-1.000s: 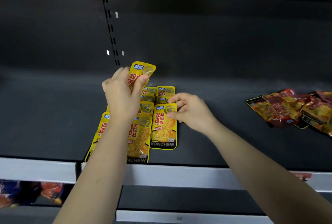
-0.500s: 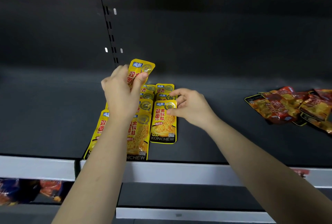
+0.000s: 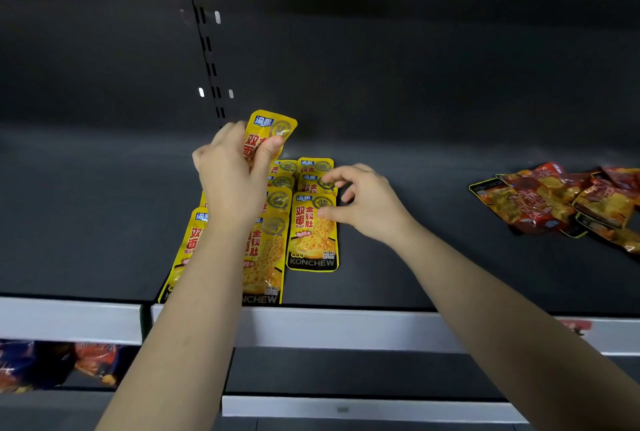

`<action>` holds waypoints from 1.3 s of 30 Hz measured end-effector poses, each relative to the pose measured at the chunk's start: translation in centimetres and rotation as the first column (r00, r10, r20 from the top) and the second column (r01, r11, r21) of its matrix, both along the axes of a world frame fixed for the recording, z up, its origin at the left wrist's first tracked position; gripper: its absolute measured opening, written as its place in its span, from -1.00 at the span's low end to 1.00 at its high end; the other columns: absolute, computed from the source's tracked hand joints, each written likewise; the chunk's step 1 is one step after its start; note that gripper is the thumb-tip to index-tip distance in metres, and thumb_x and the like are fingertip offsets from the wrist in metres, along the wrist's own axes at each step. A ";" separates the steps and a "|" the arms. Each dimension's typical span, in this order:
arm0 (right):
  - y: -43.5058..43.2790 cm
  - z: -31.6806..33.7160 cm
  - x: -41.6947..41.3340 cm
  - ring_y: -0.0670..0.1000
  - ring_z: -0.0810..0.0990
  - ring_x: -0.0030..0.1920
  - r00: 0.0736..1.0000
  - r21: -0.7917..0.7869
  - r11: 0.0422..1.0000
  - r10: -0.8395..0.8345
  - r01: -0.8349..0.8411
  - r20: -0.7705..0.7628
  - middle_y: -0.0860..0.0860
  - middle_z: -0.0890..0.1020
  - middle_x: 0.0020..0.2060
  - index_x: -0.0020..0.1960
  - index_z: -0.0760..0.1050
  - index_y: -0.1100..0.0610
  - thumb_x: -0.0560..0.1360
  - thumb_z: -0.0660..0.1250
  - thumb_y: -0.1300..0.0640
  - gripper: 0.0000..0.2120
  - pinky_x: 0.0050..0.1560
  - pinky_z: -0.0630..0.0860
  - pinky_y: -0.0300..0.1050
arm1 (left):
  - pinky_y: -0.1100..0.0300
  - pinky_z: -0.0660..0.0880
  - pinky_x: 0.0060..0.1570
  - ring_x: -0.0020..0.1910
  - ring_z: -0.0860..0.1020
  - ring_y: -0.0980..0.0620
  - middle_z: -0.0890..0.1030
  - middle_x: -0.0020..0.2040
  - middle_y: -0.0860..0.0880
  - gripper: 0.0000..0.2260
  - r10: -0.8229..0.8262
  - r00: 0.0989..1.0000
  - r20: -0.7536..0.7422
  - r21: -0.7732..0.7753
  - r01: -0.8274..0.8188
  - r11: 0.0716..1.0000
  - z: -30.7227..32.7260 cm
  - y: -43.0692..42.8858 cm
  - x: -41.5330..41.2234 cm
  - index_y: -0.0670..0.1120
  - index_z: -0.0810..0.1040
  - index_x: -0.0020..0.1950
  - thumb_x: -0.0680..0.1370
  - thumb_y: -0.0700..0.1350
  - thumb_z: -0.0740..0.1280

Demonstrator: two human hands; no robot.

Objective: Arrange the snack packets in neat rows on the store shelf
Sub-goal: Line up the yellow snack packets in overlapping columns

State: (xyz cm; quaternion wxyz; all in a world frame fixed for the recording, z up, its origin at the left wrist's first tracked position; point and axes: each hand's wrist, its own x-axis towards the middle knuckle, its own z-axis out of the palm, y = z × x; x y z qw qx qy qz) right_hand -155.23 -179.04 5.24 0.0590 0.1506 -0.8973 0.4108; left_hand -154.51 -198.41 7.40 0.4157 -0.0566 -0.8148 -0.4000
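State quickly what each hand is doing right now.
Left hand: grips a yellow packet, raised.
Right hand: holds nothing; thumb touches the front packet.

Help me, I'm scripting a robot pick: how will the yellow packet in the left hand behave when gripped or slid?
Likely light and bendy: the yellow packet stands up above the left hand that holds it, and its top seems slightly bowed. Its glossy film probably slides easily on the shelf. It is flat, so it should not roll.

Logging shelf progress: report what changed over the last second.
Nothing visibly changed. The left hand still grips the raised yellow packet; the right hand still touches the front packet of the right row; the red packets lie as before.
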 end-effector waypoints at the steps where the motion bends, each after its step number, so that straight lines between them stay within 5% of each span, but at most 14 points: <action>1: 0.0 0.0 0.0 -0.10 0.51 -0.13 1.000 0.006 1.000 0.003 -0.003 -0.007 -0.06 0.47 0.07 0.21 0.54 -0.01 0.33 0.58 0.02 -0.51 -0.12 0.48 -0.27 | -0.23 0.45 -0.11 -0.27 0.48 -0.06 0.50 -0.26 -0.01 -0.74 -0.001 1.000 -0.001 0.001 0.001 1.000 0.0 0.0 0.0 -0.09 0.54 -0.13 0.57 0.09 0.30; 8: 0.2 0.2 -0.1 -0.03 0.58 -0.14 0.997 -0.059 0.998 -0.010 0.005 -0.079 -0.05 0.54 0.07 0.11 0.58 -0.04 0.43 0.48 -0.06 -0.72 -0.08 0.56 -0.15 | -0.19 0.45 -0.06 -0.24 0.46 0.02 0.48 -0.26 0.09 -0.76 -0.047 0.999 0.024 0.090 0.044 0.995 0.3 0.5 0.1 -0.05 0.53 -0.11 0.60 0.09 0.24; 12: -0.1 1.1 0.1 -0.17 0.60 -0.19 0.996 -0.231 0.972 0.033 -0.052 -0.082 -0.11 0.64 -0.03 0.09 0.59 0.00 0.46 0.47 0.07 -0.78 -0.06 0.57 -0.19 | 0.01 0.50 -0.15 -0.23 0.54 0.03 0.59 -0.24 0.02 -0.75 -0.155 0.982 0.106 0.155 0.138 0.978 1.5 1.0 0.8 -0.07 0.56 -0.08 0.60 0.08 0.25; 15: -0.3 1.8 0.4 0.00 0.65 -0.11 0.993 -0.374 0.920 0.102 -0.119 -0.067 -0.01 0.67 -0.09 0.09 0.58 0.06 0.43 0.48 0.09 -0.74 0.01 0.60 -0.06 | 0.19 0.52 -0.31 -0.28 0.59 0.10 0.65 -0.21 -0.04 -0.82 -0.315 0.928 0.201 0.208 0.274 0.939 2.6 1.9 1.7 -0.07 0.60 -0.05 0.60 0.01 0.29; 21: -0.5 3.0 2.0 0.03 0.63 -0.15 0.955 -0.616 0.746 0.294 -0.253 -0.036 0.06 0.66 -0.15 0.07 0.51 0.12 0.49 0.38 0.33 -0.79 -0.17 0.57 -0.07 | -0.12 0.53 -0.16 -0.20 0.61 -0.13 0.65 -0.22 -0.11 -0.74 -0.422 0.865 0.273 0.147 0.396 0.906 2.3 3.4 3.3 -0.08 0.60 -0.08 0.55 0.10 0.29; 27: 0.4 2.7 3.2 -0.06 0.62 -0.29 0.939 -0.595 0.771 0.336 -0.229 0.075 -0.04 0.67 -0.25 0.06 0.48 0.13 0.49 0.36 0.37 -0.78 -0.36 0.54 -0.22 | 0.19 0.41 -0.22 -0.23 0.50 0.13 0.56 -0.25 0.06 -0.66 -0.369 0.869 0.329 -0.123 0.427 0.896 0.6 1.8 5.9 -0.06 0.52 -0.05 0.59 0.16 0.12; 33: 0.9 1.9 3.7 -0.09 0.62 -0.31 0.933 -0.510 0.853 0.265 -0.109 0.244 -0.02 0.71 -0.24 0.07 0.47 0.08 0.47 0.44 0.27 -0.75 -0.44 0.42 -0.25 | -0.01 0.33 0.07 0.12 0.50 -0.05 0.57 0.10 0.07 -0.48 0.052 0.923 0.381 -0.576 0.193 0.794 -2.4 -1.7 7.2 0.05 0.53 0.16 0.54 0.28 -0.08; 39: 0.1 1.1 4.0 -0.06 0.58 -0.33 0.931 -0.393 0.918 0.193 -0.060 0.309 0.04 0.73 -0.22 0.12 0.49 0.08 0.42 0.50 0.22 -0.68 -0.48 0.37 -0.26 | -0.02 0.25 0.15 0.19 0.45 -0.04 0.53 0.20 0.06 -0.56 0.097 0.939 0.331 -0.601 0.130 0.788 -3.4 -2.2 7.7 0.06 0.50 0.25 0.59 0.18 -0.04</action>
